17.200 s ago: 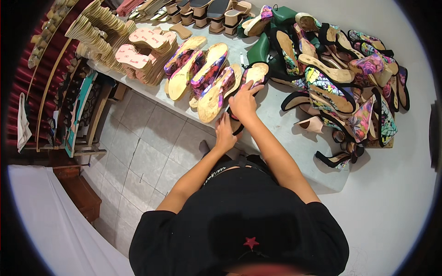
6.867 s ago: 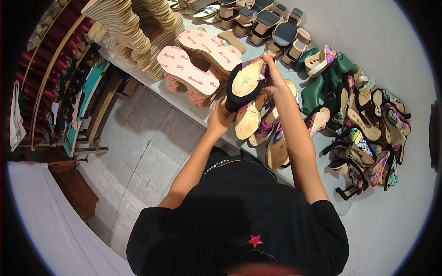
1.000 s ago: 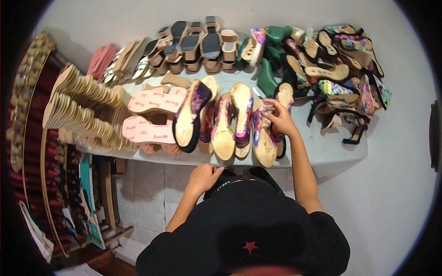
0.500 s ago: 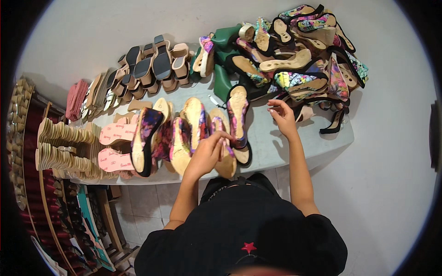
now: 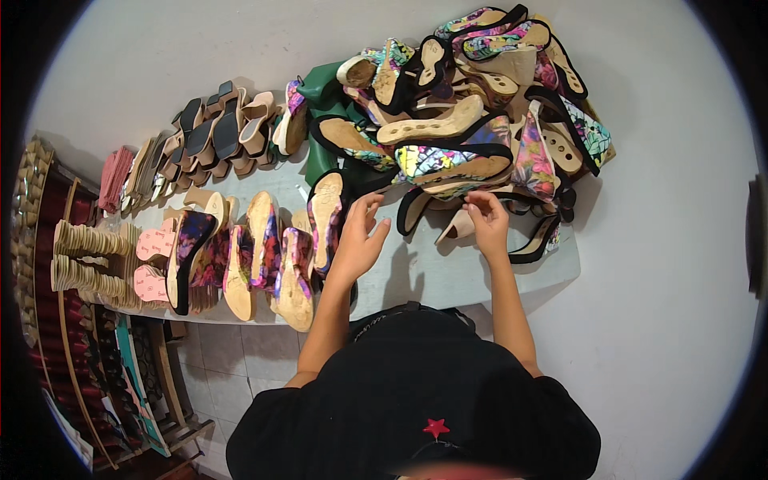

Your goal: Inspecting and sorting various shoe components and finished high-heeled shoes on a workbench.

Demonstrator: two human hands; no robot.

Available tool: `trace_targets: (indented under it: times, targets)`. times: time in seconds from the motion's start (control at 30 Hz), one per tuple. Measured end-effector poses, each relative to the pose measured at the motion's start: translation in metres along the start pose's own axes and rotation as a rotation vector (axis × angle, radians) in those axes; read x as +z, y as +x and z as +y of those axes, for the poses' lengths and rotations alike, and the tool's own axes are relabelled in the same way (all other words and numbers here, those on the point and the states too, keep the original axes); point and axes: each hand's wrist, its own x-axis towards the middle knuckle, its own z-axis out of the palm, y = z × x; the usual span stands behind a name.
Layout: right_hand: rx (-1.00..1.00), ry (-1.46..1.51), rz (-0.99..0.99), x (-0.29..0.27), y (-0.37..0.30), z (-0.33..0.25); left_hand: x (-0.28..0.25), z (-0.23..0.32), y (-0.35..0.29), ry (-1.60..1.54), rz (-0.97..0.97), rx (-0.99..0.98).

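Note:
My left hand (image 5: 364,236) is raised over the table with fingers spread and nothing in it. Just to its left lies a purple floral wedge sole (image 5: 326,210) with a black edge, among several other floral wedges (image 5: 262,236). My right hand (image 5: 490,226) hovers at the near edge of the shoe pile, fingers curved and apart, with no shoe in its grasp. Just beyond its fingertips is a bright yellow and turquoise patterned wedge (image 5: 452,166). A beige pointed piece (image 5: 458,226) and a black-edged patterned strap piece (image 5: 540,242) lie on either side of it.
Beige block heels with dark soles (image 5: 228,128) stand at the back left. Stacked insoles (image 5: 92,272) and pink printed insoles (image 5: 152,282) occupy the left end. Green material (image 5: 324,84) lies beside the pile. A rack (image 5: 144,384) stands left of the table (image 5: 384,300).
My left hand has left the floral wedges and moved right and farther from me. My right hand has come nearer the pile's edge. The view has shifted to the right.

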Motion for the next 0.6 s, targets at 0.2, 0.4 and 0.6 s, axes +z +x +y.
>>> trace_targets:
  times: [0.2,0.4,0.6]
  targets:
    - [-0.369,-0.058,0.038,-0.02,0.083,-0.045,0.038,0.004,0.055,0.457,0.025,0.391]
    - [-0.132,-0.833,0.037,-0.04,0.185,-0.03,0.061,-0.008,0.101,0.596,0.006,0.286]
    - [0.299,-0.892,-0.119,-0.019,0.2,-0.032,0.058,-0.016,0.101,0.483,-0.02,0.243]
